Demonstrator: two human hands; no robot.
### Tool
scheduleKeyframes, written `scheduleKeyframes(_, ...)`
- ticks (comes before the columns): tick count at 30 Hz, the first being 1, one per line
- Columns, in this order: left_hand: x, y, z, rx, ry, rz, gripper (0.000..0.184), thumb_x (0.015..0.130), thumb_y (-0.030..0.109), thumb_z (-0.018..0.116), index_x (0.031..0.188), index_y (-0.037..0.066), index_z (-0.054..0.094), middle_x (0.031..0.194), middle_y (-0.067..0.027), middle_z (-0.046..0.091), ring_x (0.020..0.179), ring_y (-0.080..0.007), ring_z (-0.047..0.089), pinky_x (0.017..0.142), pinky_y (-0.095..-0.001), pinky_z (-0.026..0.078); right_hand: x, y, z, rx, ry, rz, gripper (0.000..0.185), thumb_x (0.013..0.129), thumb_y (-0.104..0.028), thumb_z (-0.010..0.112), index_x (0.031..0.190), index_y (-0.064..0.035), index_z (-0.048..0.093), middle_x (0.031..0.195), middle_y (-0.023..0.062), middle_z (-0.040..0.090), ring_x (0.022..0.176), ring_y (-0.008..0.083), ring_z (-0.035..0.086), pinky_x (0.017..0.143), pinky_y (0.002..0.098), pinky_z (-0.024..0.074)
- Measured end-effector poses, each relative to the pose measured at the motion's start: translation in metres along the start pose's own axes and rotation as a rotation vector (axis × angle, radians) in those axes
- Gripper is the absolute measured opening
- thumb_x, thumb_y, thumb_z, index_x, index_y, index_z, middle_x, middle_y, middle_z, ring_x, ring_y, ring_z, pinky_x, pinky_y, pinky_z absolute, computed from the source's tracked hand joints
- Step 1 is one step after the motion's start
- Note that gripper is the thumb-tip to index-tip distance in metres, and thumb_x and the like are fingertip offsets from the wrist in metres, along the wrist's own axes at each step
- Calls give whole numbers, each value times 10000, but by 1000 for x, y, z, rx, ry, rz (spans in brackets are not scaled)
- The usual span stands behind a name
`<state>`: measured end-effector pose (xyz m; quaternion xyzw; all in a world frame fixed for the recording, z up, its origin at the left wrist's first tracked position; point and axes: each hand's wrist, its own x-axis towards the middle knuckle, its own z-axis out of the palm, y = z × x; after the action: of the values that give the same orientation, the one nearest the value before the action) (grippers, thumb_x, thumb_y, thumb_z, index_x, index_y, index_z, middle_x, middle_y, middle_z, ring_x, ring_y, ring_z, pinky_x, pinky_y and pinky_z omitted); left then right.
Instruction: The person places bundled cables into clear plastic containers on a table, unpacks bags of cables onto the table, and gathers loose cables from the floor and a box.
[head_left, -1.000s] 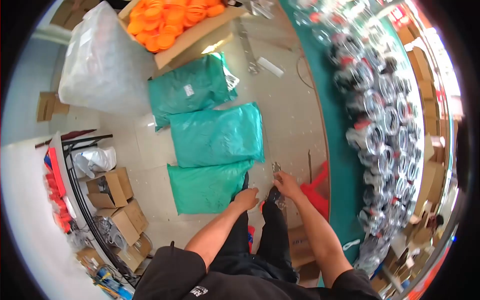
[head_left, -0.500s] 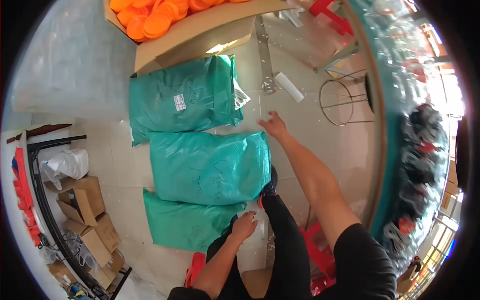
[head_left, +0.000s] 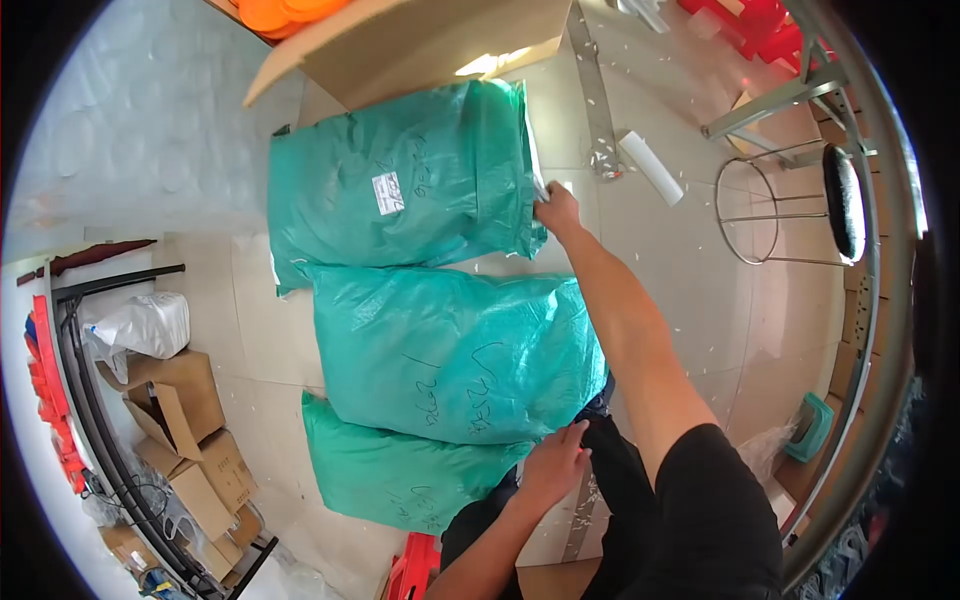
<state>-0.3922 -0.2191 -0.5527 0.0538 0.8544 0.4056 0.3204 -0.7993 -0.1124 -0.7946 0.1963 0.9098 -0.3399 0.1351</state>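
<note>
Three green plastic sacks lie in a column on the floor. My right hand (head_left: 558,212) is closed on the right-hand end of the top sack (head_left: 345,190), where some white material shows at the edge. That sack carries a white label (head_left: 388,194) and dark handwriting. Below it is the plump middle sack (head_left: 440,340), with black marks on its surface. The bottom sack (head_left: 400,475) is partly covered by the middle one and by my leg. My left hand (head_left: 555,468) hovers or rests by my knee, fingers loosely bent and apart, holding nothing visible.
A large cardboard box (head_left: 430,50) with orange discs (head_left: 265,14) stands at the top. On the floor lies a white roll (head_left: 651,168), near a round stool (head_left: 845,205). Cardboard cartons (head_left: 180,395) sit beneath a rack at left. Bubble wrap (head_left: 150,140) fills the upper left.
My right hand has reached the top sack's end and closed on it. My left hand has moved right, towards my knee. The view has shifted, bringing the sacks nearer.
</note>
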Motion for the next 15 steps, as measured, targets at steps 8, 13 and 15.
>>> scheduleKeyframes(8,-104,-26,-34,-307,44,-146,440,992,167,715,1409,62,621,1258,-153,752,934,-271,775,868,-427,603,-202,-8,-152,197,161,-22,727,787,-281,854,1410,35,651,1355,306,706,1278,433,681,1073,476,538)
scheduleKeyframes(13,-156,13,-110,-168,31,-129,383,981,284,726,1270,34,699,1096,-187,784,984,-377,761,863,-481,604,-346,-11,-252,497,392,302,907,802,-261,869,1570,57,506,1421,281,652,1302,351,649,1035,438,553)
scheduleKeyframes(15,-171,79,-159,-10,-216,-77,345,969,276,734,1232,51,728,1077,-184,793,996,-367,769,864,-480,605,-439,-12,-308,619,342,436,860,815,-203,863,1557,43,506,1324,202,691,1177,287,684,944,424,579)
